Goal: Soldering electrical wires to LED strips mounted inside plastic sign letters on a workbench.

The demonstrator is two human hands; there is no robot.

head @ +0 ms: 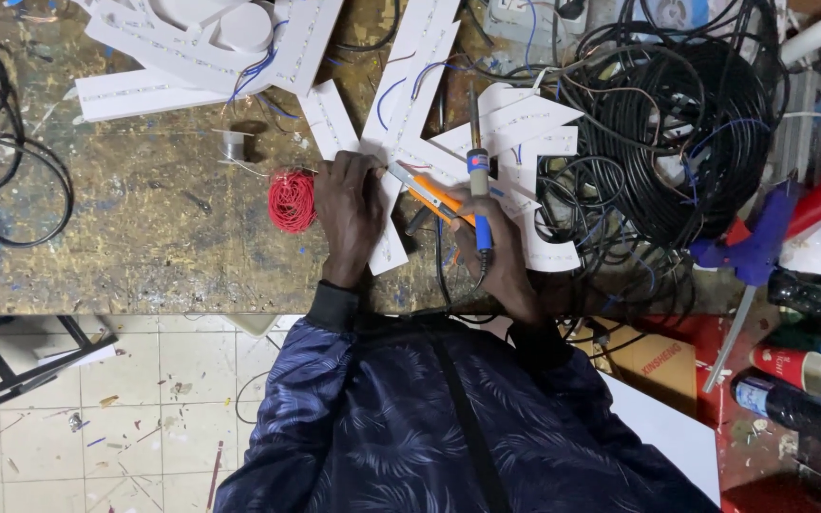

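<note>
A soldering iron (478, 195) and orange-handled cutters (434, 199) are clamped in the right hand (496, 256); the white LED strip (387, 204) pinned under the left hand's (349, 204) closed fingers risks scorching.

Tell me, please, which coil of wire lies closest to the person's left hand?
The small red coil, just beside the left hand; the black coils lie farther off.

The worn desk (144, 228) carries a red wire coil (292, 201); right of it lie white strips (401, 85), farther right black cable (696, 123), above-left a solder spool (233, 144).
</note>
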